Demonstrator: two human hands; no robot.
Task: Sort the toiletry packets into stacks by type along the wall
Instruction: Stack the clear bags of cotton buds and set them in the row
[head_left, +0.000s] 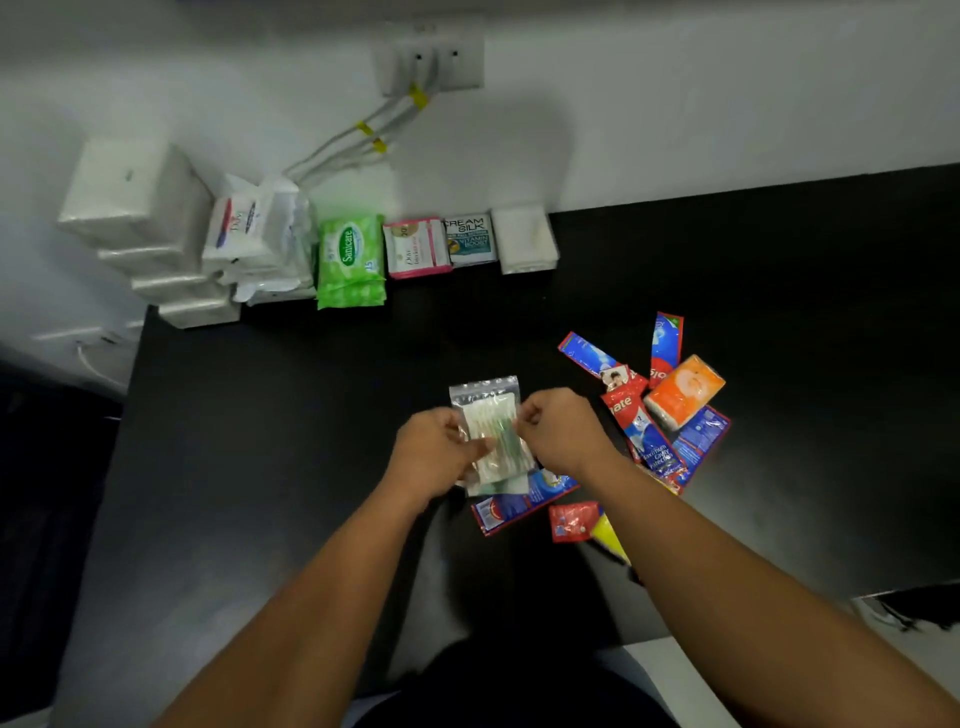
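My left hand (439, 452) and my right hand (563, 434) both pinch a clear zip packet of cotton buds (491, 423) above the black table (260, 441), with more clear packets under it. A loose pile lies to the right: red and blue toothpaste sachets (644, 431), an orange tissue pack (684, 391) and a small red sachet (571, 521). Along the wall stand stacks: white tissue packs (140, 218), white wipes packs (254, 234), green Sanicare wipes (350, 262), pink sachets (415, 248), Cream Silk sachets (469, 239) and white squares (524, 239).
A wall socket plate (431, 57) with white cables (343, 145) hangs above the stacks. The table's left edge drops off near the white tissue packs. A yellow item (610, 535) lies partly hidden under my right forearm.
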